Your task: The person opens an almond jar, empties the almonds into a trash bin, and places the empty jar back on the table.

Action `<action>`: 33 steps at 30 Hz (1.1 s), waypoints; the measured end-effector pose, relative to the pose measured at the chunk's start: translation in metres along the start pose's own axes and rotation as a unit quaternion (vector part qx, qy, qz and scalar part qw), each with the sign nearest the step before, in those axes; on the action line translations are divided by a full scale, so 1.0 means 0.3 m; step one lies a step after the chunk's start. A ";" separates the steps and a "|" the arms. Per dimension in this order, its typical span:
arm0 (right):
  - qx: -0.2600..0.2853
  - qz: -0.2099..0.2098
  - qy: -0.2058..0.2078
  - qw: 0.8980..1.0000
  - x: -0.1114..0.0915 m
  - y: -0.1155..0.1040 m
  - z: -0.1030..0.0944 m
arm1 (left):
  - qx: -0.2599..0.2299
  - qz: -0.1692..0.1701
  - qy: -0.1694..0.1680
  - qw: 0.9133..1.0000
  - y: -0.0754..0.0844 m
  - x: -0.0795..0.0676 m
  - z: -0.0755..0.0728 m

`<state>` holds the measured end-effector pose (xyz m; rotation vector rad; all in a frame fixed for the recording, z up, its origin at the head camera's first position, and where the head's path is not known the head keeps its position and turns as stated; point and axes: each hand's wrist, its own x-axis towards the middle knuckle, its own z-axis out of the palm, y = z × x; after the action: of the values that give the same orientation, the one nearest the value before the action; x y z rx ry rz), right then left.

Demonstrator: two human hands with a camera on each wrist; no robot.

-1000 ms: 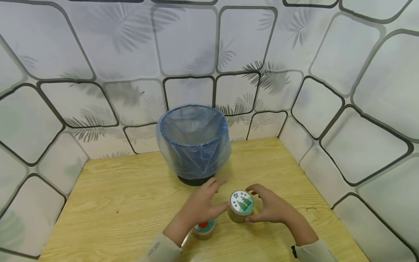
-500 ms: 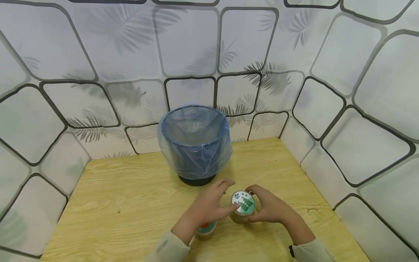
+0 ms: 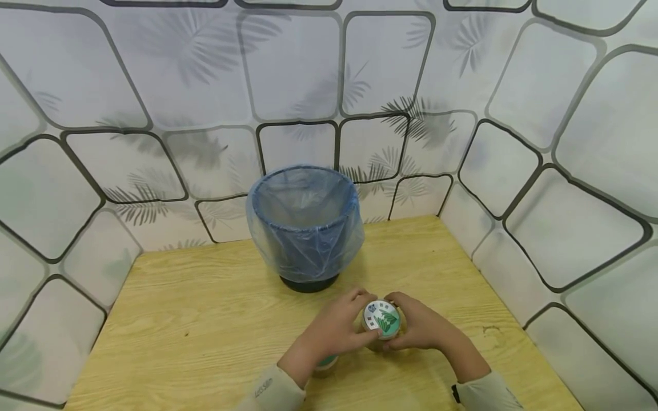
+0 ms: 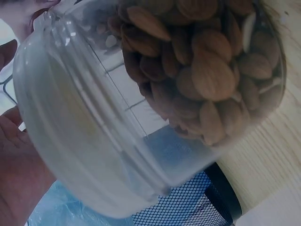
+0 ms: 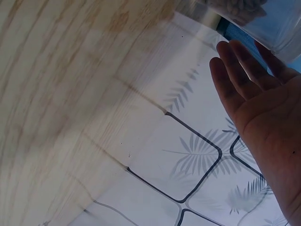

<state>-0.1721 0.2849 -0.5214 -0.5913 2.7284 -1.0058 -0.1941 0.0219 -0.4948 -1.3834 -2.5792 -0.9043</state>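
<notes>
Between both hands stands a round jar (image 3: pixel 381 317) with a white and green lid printed with leaves. My left hand (image 3: pixel 334 324) curves round its left side, the thumb at the lid's near edge. From the right, my right hand (image 3: pixel 424 323) holds the jar with bent fingers and thumb. A second jar (image 3: pixel 326 366) with a green-rimmed lid is mostly hidden below my left wrist. Close up in the left wrist view is a clear jar of almonds (image 4: pixel 202 80); which of the two it is I cannot tell. In the right wrist view, a clear jar (image 5: pixel 282 23) is partly visible.
A dark mesh bin (image 3: pixel 305 251) lined with a blue plastic bag stands behind the hands. The wooden table (image 3: pixel 205 308) ends at patterned walls (image 3: pixel 295 68) at the back and on both sides.
My left hand has moved right from above the second jar to the leaf-printed jar and closed its fingers round it. My right hand has stayed at the jar's right side.
</notes>
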 end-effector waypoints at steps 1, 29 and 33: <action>0.002 0.000 -0.001 1.000 0.001 0.002 0.002 | -0.002 0.000 -0.001 1.000 0.001 0.001 0.002; 0.032 0.002 -0.032 0.999 0.021 0.024 0.010 | 0.023 -0.043 -0.058 0.997 0.024 0.011 0.034; 0.023 0.007 -0.028 0.999 0.019 0.022 0.009 | 0.029 -0.041 -0.056 0.997 0.028 0.013 0.033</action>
<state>-0.1784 0.2854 -0.5280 -0.5818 2.6503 -1.0287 -0.1879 0.0336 -0.4978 -1.3595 -2.7388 -0.7771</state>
